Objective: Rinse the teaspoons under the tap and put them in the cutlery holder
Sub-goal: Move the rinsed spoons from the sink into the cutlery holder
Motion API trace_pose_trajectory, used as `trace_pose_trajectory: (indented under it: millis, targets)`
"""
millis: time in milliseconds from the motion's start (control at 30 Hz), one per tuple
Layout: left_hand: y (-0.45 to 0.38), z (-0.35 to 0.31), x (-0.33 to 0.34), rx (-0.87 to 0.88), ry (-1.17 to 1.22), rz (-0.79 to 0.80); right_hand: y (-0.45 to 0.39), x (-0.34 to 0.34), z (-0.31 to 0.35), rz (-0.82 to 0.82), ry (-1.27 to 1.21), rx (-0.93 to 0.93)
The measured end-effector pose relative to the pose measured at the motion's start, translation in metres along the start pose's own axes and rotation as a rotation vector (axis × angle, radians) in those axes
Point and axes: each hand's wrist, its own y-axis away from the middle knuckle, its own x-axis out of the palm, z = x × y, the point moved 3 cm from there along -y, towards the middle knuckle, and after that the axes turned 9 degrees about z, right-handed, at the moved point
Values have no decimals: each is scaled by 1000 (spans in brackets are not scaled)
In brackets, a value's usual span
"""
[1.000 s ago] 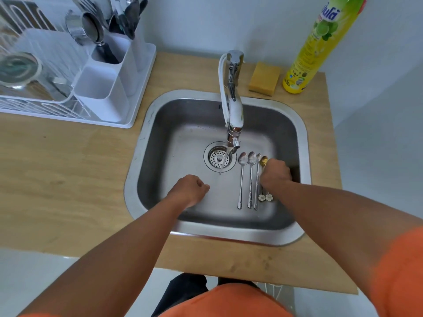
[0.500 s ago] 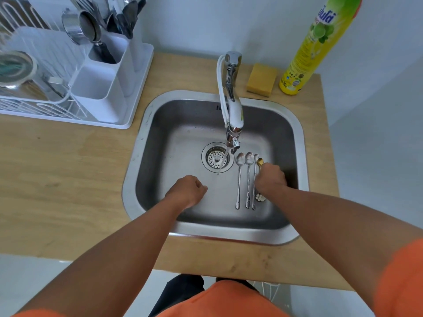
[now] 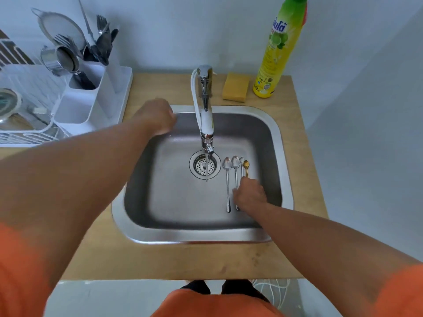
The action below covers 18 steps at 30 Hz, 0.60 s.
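Teaspoons (image 3: 235, 177) under right hand (image 3: 249, 194), grip unclear | left hand (image 3: 158, 116) curled, empty

Sponge (image 3: 235, 87) beside soap btl (image 3: 278, 50), strainer (image 3: 61, 26) w/ rack.

A home kitchen: steel sink (image 3: 283, 156), tap (image 3: 206, 120), dish rack (image 3: 25, 136), detergent bottle (image 3: 278, 56).

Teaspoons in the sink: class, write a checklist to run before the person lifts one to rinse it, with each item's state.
1. Water running from tap: ok, thin stream.
2. Teaspoons within reach on sink floor: ok, four side by side.
3. Right hand gripping a spoon: cannot tell, fingers hidden.
4. Left hand free: ok, holds nothing visible.
5. Cutlery holder has room: ok, front compartment looks empty.
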Motion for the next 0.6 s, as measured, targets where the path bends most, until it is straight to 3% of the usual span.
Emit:
trace_pose_trajectory:
  millis: [200, 400, 600]
  targets:
    - [-20, -64, -67, 168, -106, -152, 4, 3, -5, 35, -36, 13]
    - [-8, -100, -47, 337, -335, -132, 4, 4, -5, 61, -63, 11]
    - [-1, -87, -21, 346, -286, -198, 1, -1, -8, 75, -106, 28]
